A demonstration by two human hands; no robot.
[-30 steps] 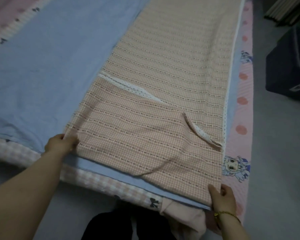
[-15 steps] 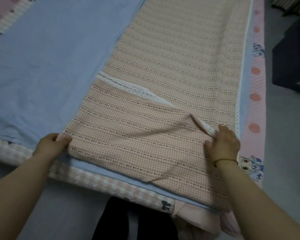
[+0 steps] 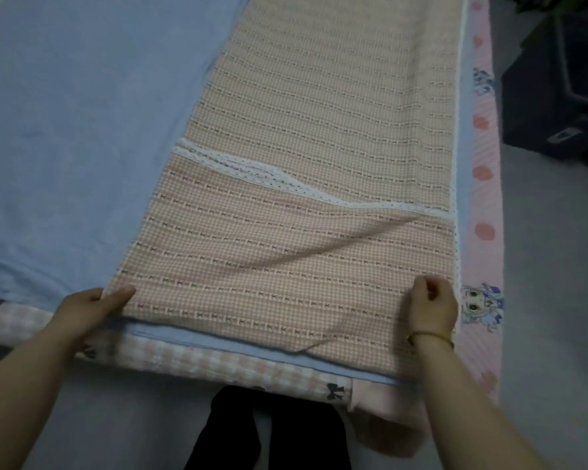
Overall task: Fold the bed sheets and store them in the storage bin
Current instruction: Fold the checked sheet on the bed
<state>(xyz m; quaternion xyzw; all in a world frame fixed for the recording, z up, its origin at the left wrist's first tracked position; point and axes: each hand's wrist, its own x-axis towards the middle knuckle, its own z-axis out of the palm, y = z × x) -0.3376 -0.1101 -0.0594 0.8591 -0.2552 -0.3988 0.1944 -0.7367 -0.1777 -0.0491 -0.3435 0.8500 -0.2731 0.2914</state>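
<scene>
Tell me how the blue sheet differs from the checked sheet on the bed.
The blue sheet is plain; the checked sheet is pinkish with dotted stripes and white lace trim. The blue sheet shows underneath; the checked sheet lies on top, its near end folded back over itself. Both lie spread out.

Bed, blue sheet spread across it

Thin bracelet on the right wrist; black trousers.
</scene>
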